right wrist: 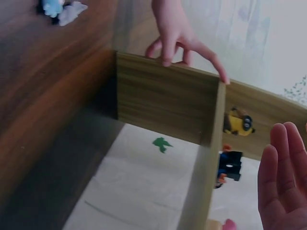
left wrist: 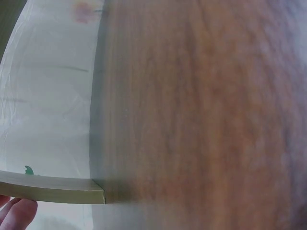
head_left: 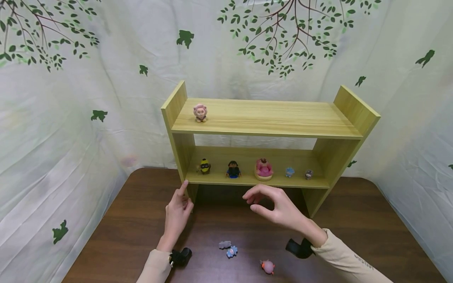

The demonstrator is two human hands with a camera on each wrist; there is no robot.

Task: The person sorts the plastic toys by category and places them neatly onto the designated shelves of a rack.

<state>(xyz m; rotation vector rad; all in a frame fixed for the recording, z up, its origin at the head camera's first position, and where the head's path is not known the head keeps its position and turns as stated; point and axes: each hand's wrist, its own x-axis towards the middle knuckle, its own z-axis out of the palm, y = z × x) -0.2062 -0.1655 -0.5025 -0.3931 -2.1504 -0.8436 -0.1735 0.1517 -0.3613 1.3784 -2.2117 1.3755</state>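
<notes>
While upright, shelf (head_left: 269,118) against left fingers (head_left: 183,189)

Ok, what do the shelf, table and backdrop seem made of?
Shelf: probably wood or wood-effect board, matte, given its pale grain. Table: wood or laminate, satin, with dark grain and soft sheen. Backdrop: likely thin fabric, matte, from its creases.

Pale, creased cloth (head_left: 120,27), printed with leafy branches (head_left: 296,23), behind and beside a dark brown tabletop (head_left: 120,224) with rounded corners.
</notes>
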